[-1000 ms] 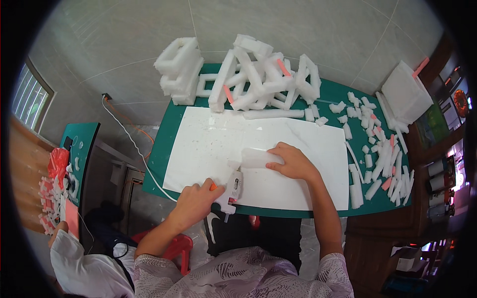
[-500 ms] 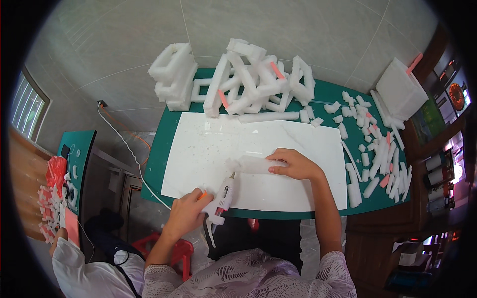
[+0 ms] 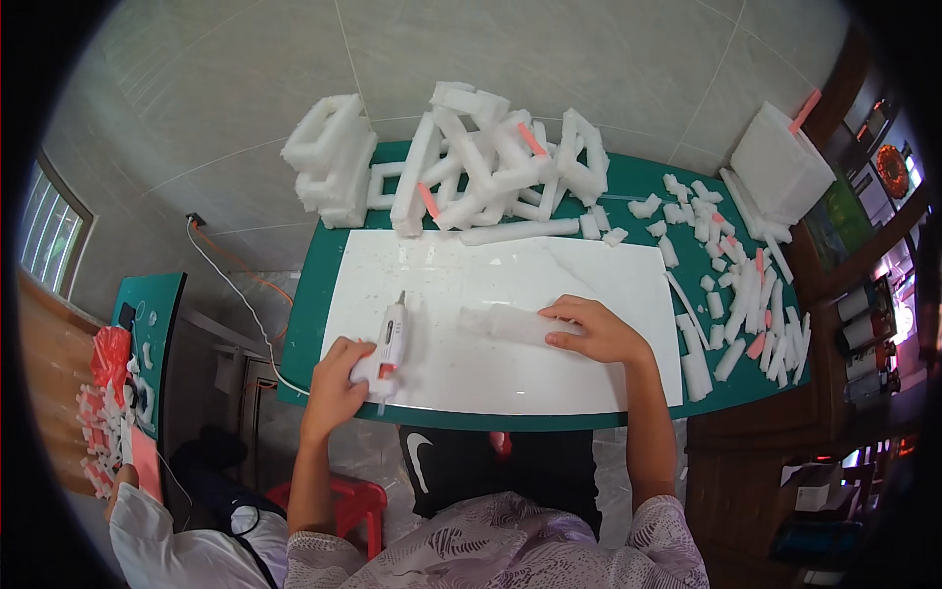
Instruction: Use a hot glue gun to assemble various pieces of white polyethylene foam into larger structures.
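Observation:
My left hand [image 3: 337, 381] is closed round the handle of a white glue gun [image 3: 391, 344]. The gun's nozzle points away from me, over the left part of a glossy white board [image 3: 451, 383]. My right hand [image 3: 597, 332] grips the right end of a white foam strip [image 3: 502, 325] between thumb and fingers. That strip lies crosswise, low over or on the board; I cannot tell whether it touches. Its left end is free, and a gap separates it from the glue gun.
Behind the board, white foam frames [image 3: 481, 167] are piled on the green table [image 3: 312, 294], beside a stack of foam blocks [image 3: 334, 162]. Loose foam offcuts [image 3: 751, 294] cover the right side. A foam block [image 3: 782, 167] stands far right. Another person's sleeve [image 3: 162, 530] shows lower left.
The glue gun has moved left, away from the foam strip's end, and now points straighter ahead. My right hand and the strip have shifted slightly right.

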A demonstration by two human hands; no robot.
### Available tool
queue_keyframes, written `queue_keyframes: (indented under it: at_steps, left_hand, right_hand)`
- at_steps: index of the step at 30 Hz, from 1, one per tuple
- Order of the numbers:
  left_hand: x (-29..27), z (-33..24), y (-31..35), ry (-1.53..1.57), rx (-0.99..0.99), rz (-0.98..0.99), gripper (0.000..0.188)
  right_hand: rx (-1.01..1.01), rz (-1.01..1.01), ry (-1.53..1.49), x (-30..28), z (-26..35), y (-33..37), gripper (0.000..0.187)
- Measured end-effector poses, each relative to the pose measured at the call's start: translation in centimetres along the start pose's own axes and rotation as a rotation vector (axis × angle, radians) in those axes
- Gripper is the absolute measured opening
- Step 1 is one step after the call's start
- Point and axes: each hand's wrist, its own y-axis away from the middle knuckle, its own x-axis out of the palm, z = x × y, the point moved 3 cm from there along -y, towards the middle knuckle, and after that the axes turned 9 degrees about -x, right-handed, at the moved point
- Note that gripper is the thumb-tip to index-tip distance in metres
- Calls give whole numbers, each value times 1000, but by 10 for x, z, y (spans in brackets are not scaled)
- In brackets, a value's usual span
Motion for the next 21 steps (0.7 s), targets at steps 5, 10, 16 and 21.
queue_keyframes:
  at_steps: [5, 10, 16, 21]
  left_hand:
    - [-2, -4, -30, -77, -83, 99, 48]
    - [-6, -14, -27, -318, 47, 103, 50]
    - [21, -82, -26, 10, 214, 82, 48]
    - [46, -96, -33, 7, 294, 172, 46]
  right_hand:
    - [-34, -39, 22, -3, 9, 11, 39]
    - [-47, -77, 105, -4, 23, 18, 40]
    - [-58, -85, 161, 2, 43, 24, 42]
    - [-82, -70, 168, 6, 57, 27, 45]
